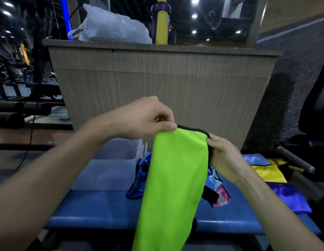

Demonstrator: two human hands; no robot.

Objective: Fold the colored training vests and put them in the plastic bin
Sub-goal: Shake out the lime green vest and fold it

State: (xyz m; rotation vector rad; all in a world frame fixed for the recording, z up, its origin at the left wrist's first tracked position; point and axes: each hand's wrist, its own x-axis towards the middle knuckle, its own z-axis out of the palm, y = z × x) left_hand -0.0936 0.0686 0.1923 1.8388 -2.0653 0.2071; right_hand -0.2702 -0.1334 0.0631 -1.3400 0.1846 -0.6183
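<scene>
A lime-green training vest with black trim hangs lengthwise in front of me, above a blue padded bench. My left hand pinches its top left corner between thumb and fingers. My right hand grips its top right edge at the black trim. A clear plastic bin stands on the bench, below my left forearm. Behind the green vest lie a dark blue vest, a light blue one and a pink one. Yellow and purple vests lie at the right.
A wooden counter rises just beyond the bench, bearing a white plastic bag and a yellow-and-navy bottle. Gym equipment stands at the left. A metal bar and a dark machine sit at the right.
</scene>
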